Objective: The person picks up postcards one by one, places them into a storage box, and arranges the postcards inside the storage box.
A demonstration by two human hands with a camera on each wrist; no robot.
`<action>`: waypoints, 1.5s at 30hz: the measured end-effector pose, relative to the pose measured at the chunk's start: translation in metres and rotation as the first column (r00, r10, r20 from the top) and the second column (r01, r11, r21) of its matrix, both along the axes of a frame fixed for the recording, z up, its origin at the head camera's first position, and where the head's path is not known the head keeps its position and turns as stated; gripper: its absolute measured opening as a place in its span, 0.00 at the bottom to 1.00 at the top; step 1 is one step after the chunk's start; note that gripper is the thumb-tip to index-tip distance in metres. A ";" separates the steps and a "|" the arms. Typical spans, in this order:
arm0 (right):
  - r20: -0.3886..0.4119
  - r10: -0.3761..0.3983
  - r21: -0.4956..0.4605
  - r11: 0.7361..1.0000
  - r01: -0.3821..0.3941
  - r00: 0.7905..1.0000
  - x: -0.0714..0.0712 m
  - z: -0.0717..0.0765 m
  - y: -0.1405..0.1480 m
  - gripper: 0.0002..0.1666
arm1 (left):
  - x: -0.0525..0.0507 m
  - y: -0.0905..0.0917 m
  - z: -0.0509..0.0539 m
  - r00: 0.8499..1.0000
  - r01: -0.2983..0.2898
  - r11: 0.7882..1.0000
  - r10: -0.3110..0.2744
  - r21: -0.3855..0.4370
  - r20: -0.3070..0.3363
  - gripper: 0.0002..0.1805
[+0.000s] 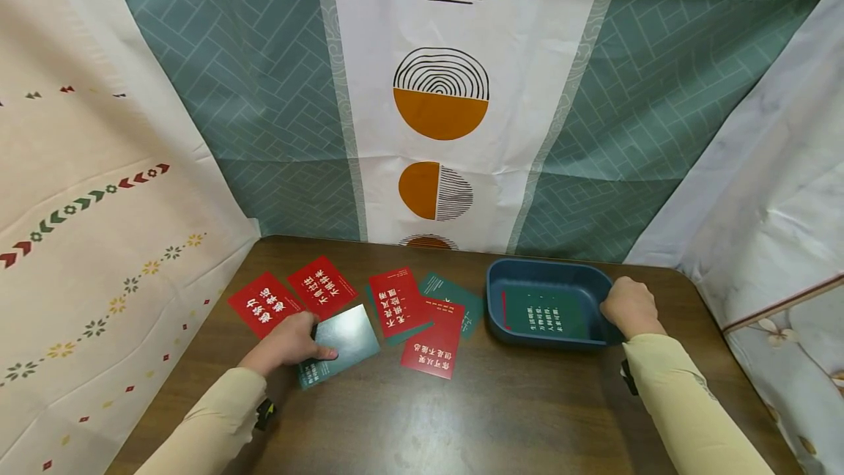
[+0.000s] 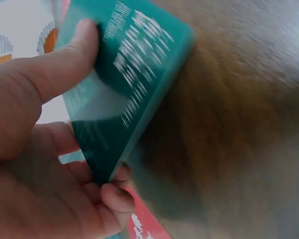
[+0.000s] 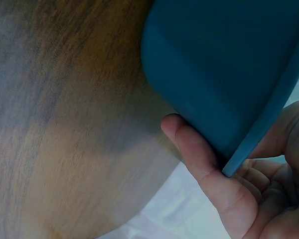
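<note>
The left hand (image 1: 290,343) grips a green card (image 1: 346,343) with white writing, held over the table; in the left wrist view the thumb lies on the face of the card (image 2: 134,59) and the fingers (image 2: 117,196) curl at its edge. At the right, the right hand (image 1: 631,305) holds the right rim of a dark blue tray (image 1: 554,341). Seen from the right wrist, fingers (image 3: 192,149) press the outer wall of the tray (image 3: 209,74). Inside the tray lie a green card (image 1: 547,311) and a red edge of another.
Two red cards (image 1: 266,304) (image 1: 321,286) lie at the left of the wooden table (image 1: 448,431). Between them and the tray, red cards (image 1: 402,302) (image 1: 431,343) overlap green ones (image 1: 455,297). Patterned cloths (image 1: 283,94) hang behind and at both sides.
</note>
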State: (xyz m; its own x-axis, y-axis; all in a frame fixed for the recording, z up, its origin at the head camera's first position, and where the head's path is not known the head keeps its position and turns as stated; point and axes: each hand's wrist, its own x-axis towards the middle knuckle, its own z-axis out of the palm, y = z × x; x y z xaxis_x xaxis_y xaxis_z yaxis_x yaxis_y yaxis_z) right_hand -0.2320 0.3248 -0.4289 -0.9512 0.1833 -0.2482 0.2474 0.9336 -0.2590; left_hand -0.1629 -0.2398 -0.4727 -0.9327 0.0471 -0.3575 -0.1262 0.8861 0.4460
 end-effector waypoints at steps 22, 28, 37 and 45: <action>0.005 -0.005 -0.006 1.000 0.005 1.000 0.000 -0.001 0.001 0.22 | -0.012 0.004 0.026 0.990 -0.126 0.830 0.136 0.543 0.022 0.23; 0.005 -0.007 -0.011 1.000 0.007 1.000 0.000 -0.001 0.001 0.22 | -0.014 0.014 0.033 0.991 -0.078 0.802 0.127 0.592 -0.042 0.21; 0.016 -0.012 -0.012 1.000 0.012 1.000 0.003 0.002 -0.002 0.21 | -0.014 0.037 0.059 0.979 -0.073 0.713 0.183 0.698 -0.084 0.16; 0.009 -0.006 -0.001 1.000 0.006 1.000 0.001 0.001 -0.001 0.23 | -0.013 0.050 0.073 0.965 -0.091 0.664 0.244 0.742 -0.100 0.17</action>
